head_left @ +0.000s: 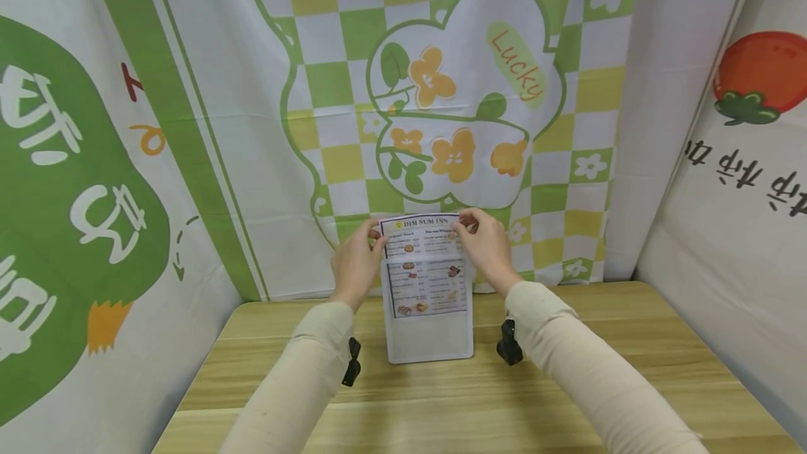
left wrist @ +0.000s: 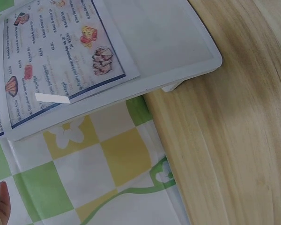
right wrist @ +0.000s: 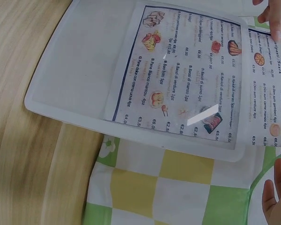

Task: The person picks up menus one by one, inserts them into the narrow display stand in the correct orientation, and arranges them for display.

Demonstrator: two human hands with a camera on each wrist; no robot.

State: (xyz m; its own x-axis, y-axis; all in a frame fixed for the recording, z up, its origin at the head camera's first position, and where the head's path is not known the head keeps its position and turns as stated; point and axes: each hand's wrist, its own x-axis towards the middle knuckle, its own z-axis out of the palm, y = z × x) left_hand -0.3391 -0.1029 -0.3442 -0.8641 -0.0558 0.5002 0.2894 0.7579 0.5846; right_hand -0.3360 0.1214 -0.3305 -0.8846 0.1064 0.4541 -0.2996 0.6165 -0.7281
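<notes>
A printed menu sheet headed "DIM SUM INN" (head_left: pixel 424 247) stands partly inside a white-rimmed holder with a clear front (head_left: pixel 430 340). Its upper part sticks out above the holder, while the lower part lies behind the glossy front. My left hand (head_left: pixel 358 261) pinches the sheet's top left corner; my right hand (head_left: pixel 488 247) pinches the top right corner. Upright on the wooden table, the holder leans slightly back. In the left wrist view only some fingers of the left hand (left wrist: pixel 1 204) show at the lower left. The right wrist view has the right hand (right wrist: pixel 277 197) at its lower right edge.
The light wood table (head_left: pixel 429 412) carries the holder near its back edge. Behind it hangs a green, yellow and white checked cloth (head_left: pixel 353 181). Printed cloth walls (head_left: pixel 57 216) enclose both sides. A black device (head_left: pixel 509 343) sits at the right wrist.
</notes>
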